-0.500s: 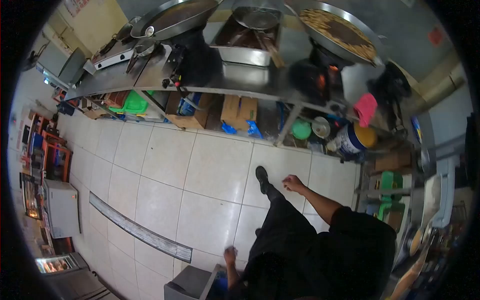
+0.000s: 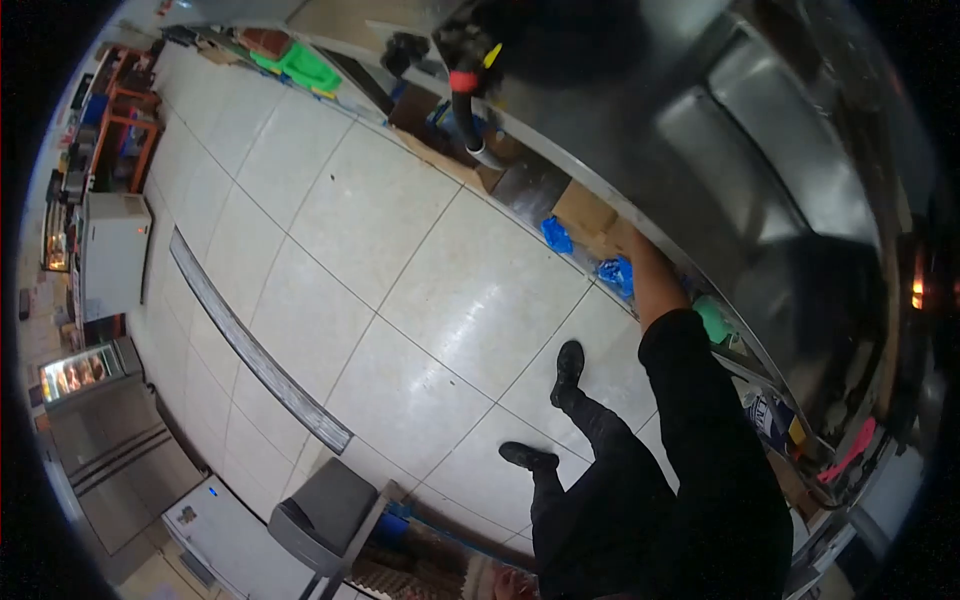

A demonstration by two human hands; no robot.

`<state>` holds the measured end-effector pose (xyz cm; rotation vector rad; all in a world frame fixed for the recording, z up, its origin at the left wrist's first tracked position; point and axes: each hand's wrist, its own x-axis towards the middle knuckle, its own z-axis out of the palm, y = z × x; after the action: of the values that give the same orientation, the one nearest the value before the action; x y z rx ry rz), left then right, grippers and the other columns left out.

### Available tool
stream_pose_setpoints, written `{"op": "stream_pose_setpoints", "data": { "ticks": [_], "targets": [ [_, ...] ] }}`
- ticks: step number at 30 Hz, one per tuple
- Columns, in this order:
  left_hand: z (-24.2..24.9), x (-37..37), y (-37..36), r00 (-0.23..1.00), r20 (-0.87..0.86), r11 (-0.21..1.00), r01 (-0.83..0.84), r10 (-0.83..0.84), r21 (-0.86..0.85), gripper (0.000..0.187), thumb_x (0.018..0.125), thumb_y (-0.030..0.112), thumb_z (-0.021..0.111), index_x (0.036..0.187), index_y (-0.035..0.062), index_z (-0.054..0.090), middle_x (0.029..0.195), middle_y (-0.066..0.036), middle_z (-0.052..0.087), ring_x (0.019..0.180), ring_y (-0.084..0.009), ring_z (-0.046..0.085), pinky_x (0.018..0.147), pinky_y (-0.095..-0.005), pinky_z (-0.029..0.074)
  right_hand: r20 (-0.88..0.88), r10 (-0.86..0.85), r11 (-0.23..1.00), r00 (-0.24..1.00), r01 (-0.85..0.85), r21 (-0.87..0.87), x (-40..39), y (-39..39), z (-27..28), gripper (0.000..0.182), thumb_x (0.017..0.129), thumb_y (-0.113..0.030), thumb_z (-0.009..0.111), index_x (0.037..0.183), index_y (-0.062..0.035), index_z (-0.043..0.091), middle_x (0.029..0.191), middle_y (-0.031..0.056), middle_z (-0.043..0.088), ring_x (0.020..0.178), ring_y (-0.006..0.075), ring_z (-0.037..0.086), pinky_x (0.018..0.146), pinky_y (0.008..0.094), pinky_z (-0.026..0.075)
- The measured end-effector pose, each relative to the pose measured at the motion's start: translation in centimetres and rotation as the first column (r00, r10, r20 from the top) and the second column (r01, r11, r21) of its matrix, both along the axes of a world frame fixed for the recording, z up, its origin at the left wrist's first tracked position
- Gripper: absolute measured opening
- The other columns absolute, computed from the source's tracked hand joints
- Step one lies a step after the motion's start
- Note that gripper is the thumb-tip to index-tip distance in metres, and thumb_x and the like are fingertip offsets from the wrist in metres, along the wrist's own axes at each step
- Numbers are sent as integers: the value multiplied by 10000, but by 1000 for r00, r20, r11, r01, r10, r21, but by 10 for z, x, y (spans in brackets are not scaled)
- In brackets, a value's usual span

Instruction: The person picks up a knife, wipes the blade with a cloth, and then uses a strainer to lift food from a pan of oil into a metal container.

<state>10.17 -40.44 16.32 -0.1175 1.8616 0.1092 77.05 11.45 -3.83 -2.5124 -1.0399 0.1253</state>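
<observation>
My right forearm (image 2: 656,278) stretches to the low shelf under the counter, black sleeve above the elbow. At its far end my right hand (image 2: 635,242) is at a brown cardboard box (image 2: 582,210), with its fingers hidden by the box and the counter edge. A crumpled blue plastic bag (image 2: 617,276) lies just below the wrist, and a second blue piece (image 2: 556,235) sits left of it. A green round item (image 2: 712,318) is right of the forearm. My left hand is out of view.
The steel counter (image 2: 700,130) overhangs the shelf, with a hose (image 2: 465,120) hanging at its edge. A burner flame (image 2: 918,292) glows at far right. Behind are a grey stool (image 2: 322,505), a white freezer (image 2: 235,545) and a metal floor strip (image 2: 255,360).
I have stepped closer to the counter and the view has turned. My right arm has gone from hanging over the floor to reaching at the shelf box. My left hand has left the view.
</observation>
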Motion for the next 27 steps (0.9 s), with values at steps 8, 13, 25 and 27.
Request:
{"op": "stream_pose_setpoints", "data": {
  "ticks": [8, 13, 25, 27],
  "targets": [
    [-27, 18, -7, 995, -46, 994, 80, -83, -77, 544, 889, 512, 375, 1325, 188, 346, 1357, -79, 240, 1230, -322, 136, 967, -556, 120, 89, 74, 992, 993, -63, -113, 18, 19, -10, 367, 848, -319, 558, 1074, -29, 550, 1038, 204, 594, 964, 361, 575, 821, 439, 457],
    [-33, 28, -22, 998, -38, 997, 51, -53, -50, 515, 888, 482, 397, 1292, 163, 370, 1298, -82, 283, 1168, -305, 186, 922, -525, 160, 105, 94, 987, 990, -79, -140, 16, 17, -4, 357, 850, -316, 551, 1065, -31, 560, 1034, 201, 598, 958, 356, 579, 820, 440, 458],
    [-14, 55, -73, 991, -61, 991, -123, 119, -62, 448, 887, 409, 452, 1214, 103, 426, 1157, -88, 387, 1017, -263, 309, 813, -449, 255, 223, 177, 980, 958, -151, -132, 30, 33, -1, 336, 855, -308, 535, 1043, -34, 586, 1025, 195, 606, 945, 345, 588, 818, 443, 461],
    [9, 63, -88, 985, -85, 985, -154, 147, -83, 438, 886, 396, 461, 1200, 93, 436, 1134, -89, 404, 992, -256, 329, 795, -436, 271, 220, 198, 975, 955, -169, -145, 31, 34, -8, 333, 855, -306, 533, 1040, -35, 590, 1023, 194, 607, 942, 343, 590, 817, 444, 462]
  ]
}}
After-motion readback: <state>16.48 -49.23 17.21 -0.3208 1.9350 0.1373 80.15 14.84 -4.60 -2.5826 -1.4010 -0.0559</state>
